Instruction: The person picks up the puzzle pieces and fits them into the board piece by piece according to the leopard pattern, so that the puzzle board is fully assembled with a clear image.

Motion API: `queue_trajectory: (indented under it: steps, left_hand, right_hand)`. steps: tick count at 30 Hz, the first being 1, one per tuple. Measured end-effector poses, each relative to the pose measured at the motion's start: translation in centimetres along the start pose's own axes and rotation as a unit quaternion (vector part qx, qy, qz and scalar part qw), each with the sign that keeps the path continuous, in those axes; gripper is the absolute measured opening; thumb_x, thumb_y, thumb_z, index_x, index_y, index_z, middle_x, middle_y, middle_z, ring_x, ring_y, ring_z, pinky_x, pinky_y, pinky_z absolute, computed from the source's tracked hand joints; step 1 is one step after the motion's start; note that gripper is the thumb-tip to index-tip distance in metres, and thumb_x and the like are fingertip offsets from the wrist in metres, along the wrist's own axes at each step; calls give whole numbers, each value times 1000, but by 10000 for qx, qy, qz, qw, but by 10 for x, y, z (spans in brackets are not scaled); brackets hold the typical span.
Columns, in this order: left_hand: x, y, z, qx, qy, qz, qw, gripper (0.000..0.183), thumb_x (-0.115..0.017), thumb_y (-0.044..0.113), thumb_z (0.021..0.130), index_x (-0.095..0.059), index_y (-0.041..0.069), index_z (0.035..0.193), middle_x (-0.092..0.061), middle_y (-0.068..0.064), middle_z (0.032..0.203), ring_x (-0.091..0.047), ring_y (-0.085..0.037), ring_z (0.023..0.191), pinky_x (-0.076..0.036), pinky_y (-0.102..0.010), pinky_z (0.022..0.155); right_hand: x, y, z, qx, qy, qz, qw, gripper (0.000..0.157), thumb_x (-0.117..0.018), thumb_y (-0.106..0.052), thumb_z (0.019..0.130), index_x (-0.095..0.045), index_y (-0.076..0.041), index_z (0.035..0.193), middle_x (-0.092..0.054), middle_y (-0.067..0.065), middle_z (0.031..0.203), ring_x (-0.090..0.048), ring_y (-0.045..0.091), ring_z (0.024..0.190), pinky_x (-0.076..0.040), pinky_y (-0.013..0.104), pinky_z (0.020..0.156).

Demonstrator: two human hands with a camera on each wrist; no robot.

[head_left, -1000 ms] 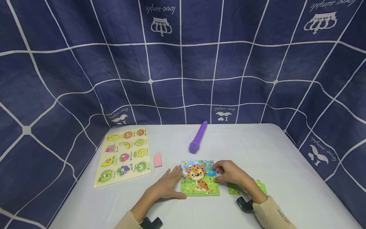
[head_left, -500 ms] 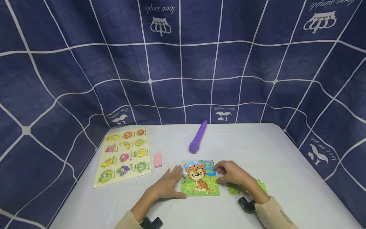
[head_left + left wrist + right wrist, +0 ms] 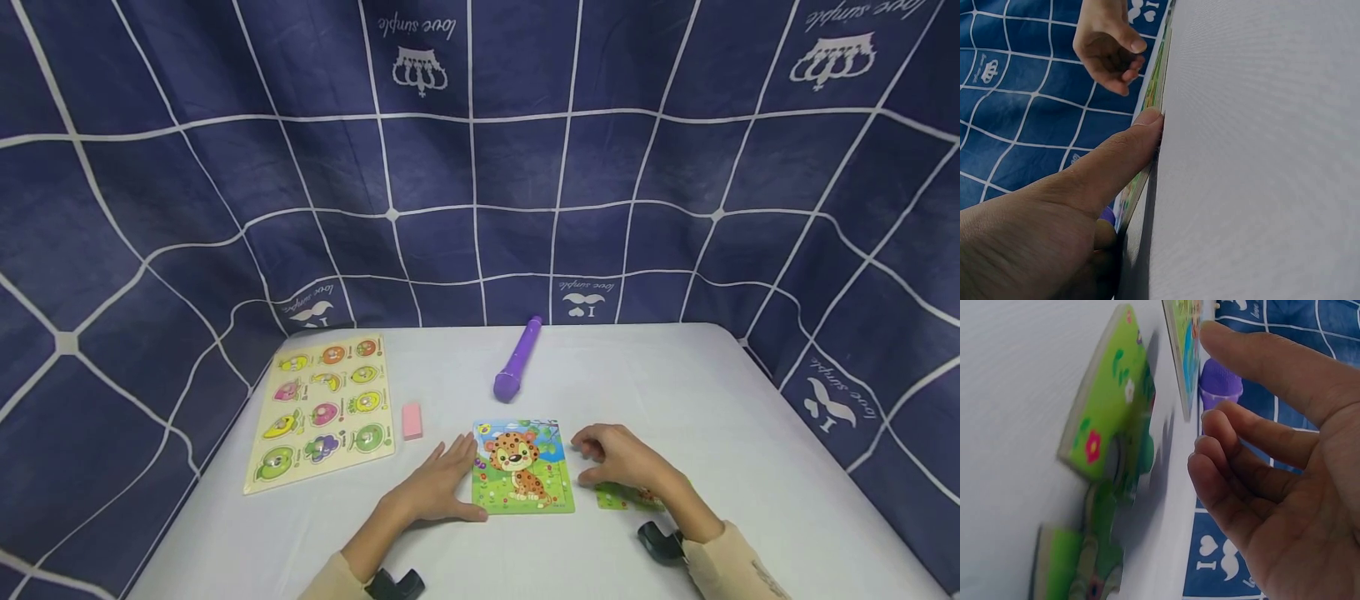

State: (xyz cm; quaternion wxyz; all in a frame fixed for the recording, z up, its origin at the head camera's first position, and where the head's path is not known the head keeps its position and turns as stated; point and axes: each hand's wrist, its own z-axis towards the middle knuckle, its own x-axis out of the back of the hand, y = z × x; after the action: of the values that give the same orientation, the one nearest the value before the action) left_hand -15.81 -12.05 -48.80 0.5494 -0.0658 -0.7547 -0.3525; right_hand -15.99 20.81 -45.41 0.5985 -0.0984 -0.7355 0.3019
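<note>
Puzzle (image 3: 522, 467): lower centre
Left hand (image 3: 435, 483): spread, touching its left edge
Right hand (image 3: 624, 458): loosely curled, just beside it
Pieces (image 3: 612, 497): lower right (partly hidden)

A gap parts the right hand (image 3: 621, 457) from the leopard puzzle (image 3: 522, 468); puzzle pieces (image 3: 613, 497) lie below that hand. The left hand (image 3: 431, 486) bars the left edge; a toy microphone (image 3: 517, 362) lies beyond.

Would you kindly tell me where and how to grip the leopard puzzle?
Probably pinch the puzzle by its left and right edges, a hand from each side: it lies flat, the left hand touches its left edge, its right edge is uncovered.
</note>
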Motion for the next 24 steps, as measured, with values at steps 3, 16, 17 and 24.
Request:
queue_trajectory:
  steps: [3,16,17,24]
  left_hand:
    - [0,-1,0,-16,2,17,10000,116,-72,65,72,-23,-1,153,-15,-16,163,-15,-30,152,-13,-52,124]
    - [0,-1,-1,-36,5,24,10000,115,-72,65,72,-23,-1,153,-15,-16,163,-15,-31,152,-13,-52,124]
    - [0,-1,-1,-34,4,30,10000,115,-72,66,72,-23,-1,153,-15,-16,163,-15,-31,152,-13,-52,124]
    - [-1,-1,-1,-29,-12,32,10000,116,-71,67,72,-23,-1,153,-15,-15,163,-15,-30,152,-13,-52,124]
  right_hand:
    - [1,2,-4,-148,5,87,9999,54,-90,-19,64,-68,-5,111,-61,-3,87,-52,12,79,-46,20,65]
    - [6,17,-27,-74,-204,150,9997,57,-91,-25,63,-67,-6,111,-59,-4,87,-51,11,79,-43,20,63]
    - [7,18,-29,-41,-223,141,9996,57,-91,-25,63,-67,-6,111,-59,-5,87,-51,11,79,-44,19,63]
    - [8,26,-42,8,-279,60,9996,55,-91,-22,61,-68,-5,108,-60,-5,87,-50,8,77,-45,19,64]
